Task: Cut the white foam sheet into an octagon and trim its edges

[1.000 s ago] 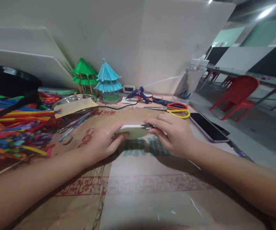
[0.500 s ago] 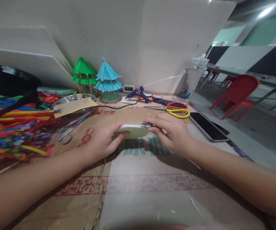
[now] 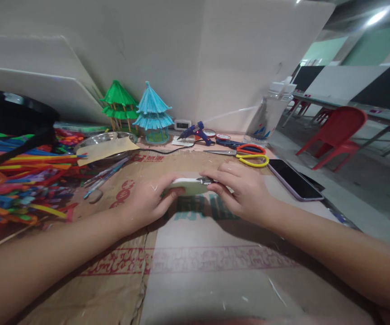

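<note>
Between my hands is a pale green round disc [image 3: 192,188] with a white edge, tilted so its rim faces up. My left hand [image 3: 157,198] pinches the disc's left side, thumb on the green face and fingers behind. In my right hand [image 3: 240,187], between thumb and fingertips, is a small dark metal piece, perhaps a blade [image 3: 204,180]; its tip rests at the disc's white edge. Most of that piece is covered by my fingers. Beneath both hands lies printed cardboard [image 3: 113,257] with a translucent sheet [image 3: 188,289] over part of it.
Colourful pipe cleaners [image 3: 22,180] are heaped at left beside a metal bowl [image 3: 103,141]. Behind stand a green model pavilion [image 3: 118,101], a blue one [image 3: 152,113], a glue gun [image 3: 197,132], yellow-and-orange-handled scissors [image 3: 252,159] and a bottle [image 3: 269,113]. A phone [image 3: 294,178] lies at right.
The disc has tipped slightly, with less of its green face showing. My right hand's metal piece has shifted a little left along the white edge. My left hand stays nearly in place.
</note>
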`<state>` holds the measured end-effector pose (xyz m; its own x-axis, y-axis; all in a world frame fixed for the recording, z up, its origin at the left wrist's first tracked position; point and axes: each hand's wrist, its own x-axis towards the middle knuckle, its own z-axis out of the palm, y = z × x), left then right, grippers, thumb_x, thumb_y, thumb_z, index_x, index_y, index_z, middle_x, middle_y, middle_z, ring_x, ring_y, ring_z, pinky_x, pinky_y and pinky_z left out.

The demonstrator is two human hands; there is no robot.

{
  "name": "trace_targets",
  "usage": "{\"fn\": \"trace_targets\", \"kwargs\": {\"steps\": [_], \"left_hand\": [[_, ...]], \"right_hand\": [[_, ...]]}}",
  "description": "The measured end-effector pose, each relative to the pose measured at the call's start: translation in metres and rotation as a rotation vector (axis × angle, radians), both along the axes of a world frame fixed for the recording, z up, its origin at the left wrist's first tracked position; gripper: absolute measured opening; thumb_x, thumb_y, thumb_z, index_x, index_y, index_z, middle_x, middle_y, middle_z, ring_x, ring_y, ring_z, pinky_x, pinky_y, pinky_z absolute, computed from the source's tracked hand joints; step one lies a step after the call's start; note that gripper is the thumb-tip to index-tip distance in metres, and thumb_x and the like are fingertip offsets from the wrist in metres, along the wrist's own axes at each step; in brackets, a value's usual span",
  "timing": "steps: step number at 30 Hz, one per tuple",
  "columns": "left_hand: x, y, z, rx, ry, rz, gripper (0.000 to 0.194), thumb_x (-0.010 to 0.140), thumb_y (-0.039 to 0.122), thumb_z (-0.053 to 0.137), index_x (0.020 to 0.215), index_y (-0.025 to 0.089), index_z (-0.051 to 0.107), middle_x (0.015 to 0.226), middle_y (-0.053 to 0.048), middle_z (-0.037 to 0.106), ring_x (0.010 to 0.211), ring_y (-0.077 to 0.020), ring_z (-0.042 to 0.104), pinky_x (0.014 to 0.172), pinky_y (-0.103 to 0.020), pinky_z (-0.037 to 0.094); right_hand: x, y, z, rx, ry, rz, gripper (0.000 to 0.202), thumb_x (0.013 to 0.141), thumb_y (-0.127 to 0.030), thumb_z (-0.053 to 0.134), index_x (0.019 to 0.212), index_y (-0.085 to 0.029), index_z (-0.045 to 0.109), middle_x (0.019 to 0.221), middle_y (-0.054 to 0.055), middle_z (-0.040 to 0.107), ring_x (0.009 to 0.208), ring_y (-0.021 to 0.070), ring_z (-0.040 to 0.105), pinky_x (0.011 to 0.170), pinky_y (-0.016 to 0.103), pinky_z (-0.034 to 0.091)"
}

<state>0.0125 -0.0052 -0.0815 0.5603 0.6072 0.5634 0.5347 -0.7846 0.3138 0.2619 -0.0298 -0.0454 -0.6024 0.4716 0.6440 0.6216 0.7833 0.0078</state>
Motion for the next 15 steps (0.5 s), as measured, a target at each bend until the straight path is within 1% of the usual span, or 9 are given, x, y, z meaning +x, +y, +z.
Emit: {"fn": "trace_targets", "kwargs": {"steps": [5, 11, 15], "left_hand": [[0.0, -0.0008, -0.0017, 0.029, 0.007, -0.009, 0.022, 0.095, 0.021, 0.048, 0.112, 0.019, 0.063, 0.093, -0.004, 0.075, 0.079, -0.0181, 0.07, 0.068, -0.026, 0.05], [0.0008, 0.0001, -0.0014, 0.039, 0.004, -0.011, 0.021, 0.095, 0.02, 0.048, 0.11, 0.019, 0.063, 0.092, -0.004, 0.075, 0.079, -0.0182, 0.07, 0.068, -0.027, 0.051], [0.0002, 0.0, -0.0023, 0.059, -0.008, -0.013, 0.021, 0.094, 0.019, 0.049, 0.11, 0.019, 0.062, 0.092, -0.004, 0.075, 0.078, -0.0185, 0.07, 0.067, -0.027, 0.05]], "right_hand": [[-0.0022, -0.0014, 0.002, 0.023, -0.028, -0.017, 0.028, 0.099, -0.027, 0.05, 0.11, -0.01, 0.07, 0.081, 0.009, 0.065, 0.074, 0.0194, 0.054, 0.067, 0.032, 0.041], [0.0, -0.0001, 0.003, 0.037, -0.036, 0.017, 0.027, 0.098, -0.026, 0.052, 0.11, -0.01, 0.069, 0.08, 0.008, 0.064, 0.074, 0.0192, 0.053, 0.066, 0.032, 0.04], [-0.0004, 0.0006, 0.0029, 0.041, -0.018, 0.02, 0.027, 0.1, -0.026, 0.049, 0.109, -0.011, 0.07, 0.076, 0.006, 0.063, 0.071, 0.0178, 0.053, 0.064, 0.031, 0.039]]}}
